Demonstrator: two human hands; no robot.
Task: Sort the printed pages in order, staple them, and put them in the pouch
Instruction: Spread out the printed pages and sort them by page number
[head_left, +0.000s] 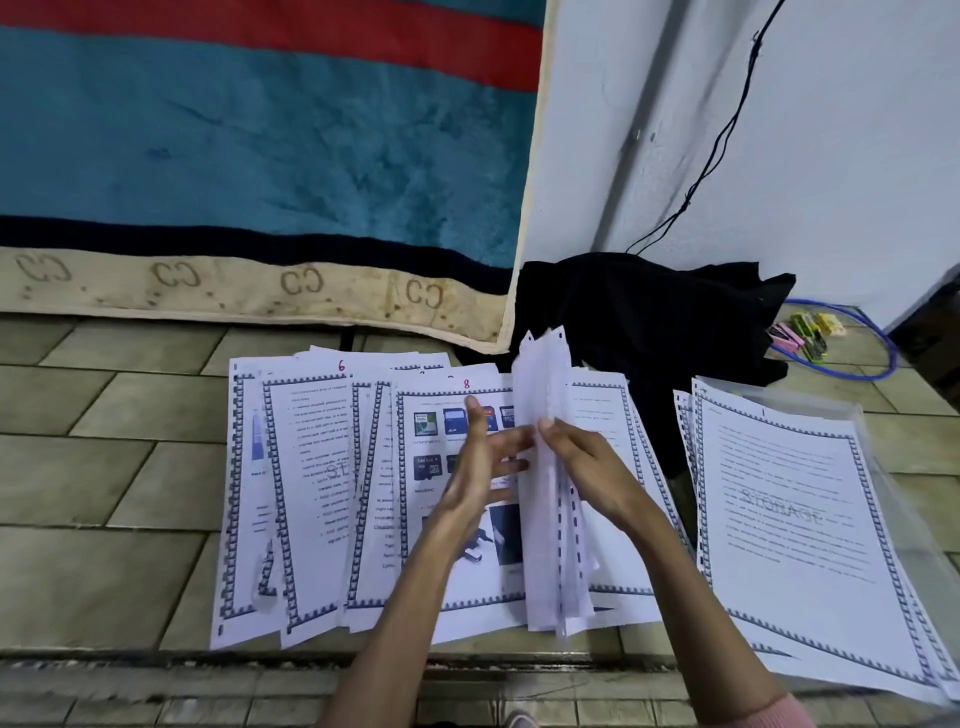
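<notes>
Printed pages with blue patterned borders lie fanned out on the tiled floor; one bears a hand-written 6 (311, 467), another an 8 and pictures of memory cards (447, 431). My right hand (587, 467) grips a bundle of pages (545, 493) held on edge, upright above the spread. My left hand (483, 457) has straight fingers reaching toward that bundle from the left, touching its side. A separate stack topped by page 1 with a "STORAGE" watermark (789, 499) lies to the right, on what looks like a clear plastic pouch (878, 457).
A mattress with a blue and red blanket (260, 156) stands behind the pages. Black cloth (639, 322) lies in the corner by the white wall, with a black cable (727, 124) running up. Coloured small items (802, 332) and a blue cable (878, 358) sit at far right.
</notes>
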